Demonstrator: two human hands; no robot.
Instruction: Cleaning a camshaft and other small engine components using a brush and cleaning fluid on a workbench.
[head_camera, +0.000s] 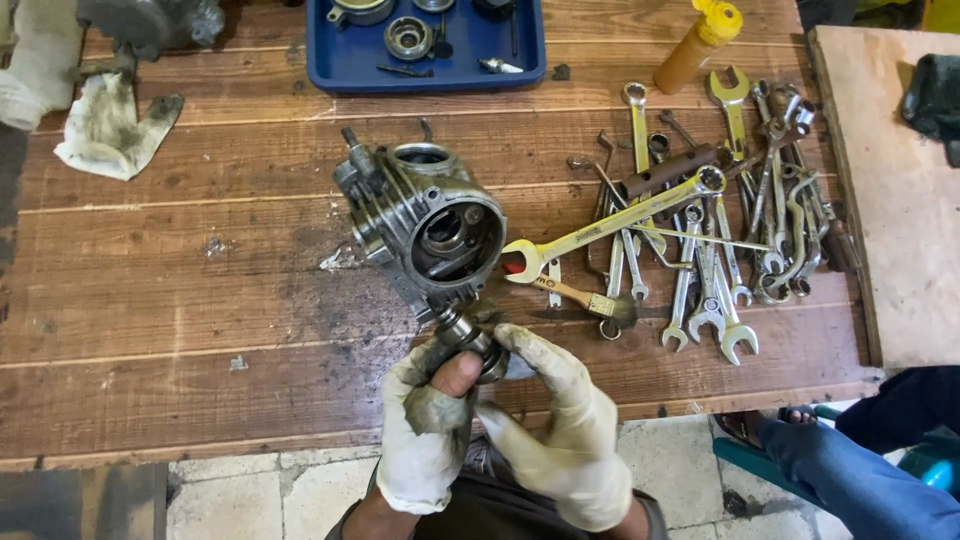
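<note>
Low in the middle of the frame, two hands in dirty white gloves meet over the near edge of the brown wooden desk (150, 300). The left hand (428, 430) has its fingers closed around a small round metal part with a bearing ring (462, 330); a bare thumb pokes out through a hole in the glove. The right hand (565, 430) has its fingers bent around the same part from the other side.

The small part sits just below one big grey metal engine piece with fins and a round opening (425, 225), which lies on the desk in the middle of the frame. Their edges seem to touch.

To the right lies a messy heap of silver spanners (720, 250), too many to count. One long spanner (610, 228) points its open end at the engine piece, and one small brush with a wooden handle (580, 297) lies under it.

At the top sits one blue plastic tray (335, 60) with small parts inside. One orange bottle with a yellow cap (697, 45) stands at the upper right. One dirty white rag (110, 125) lies at the upper left. A leg in blue trousers (850, 470) shows at the lower right.
</note>
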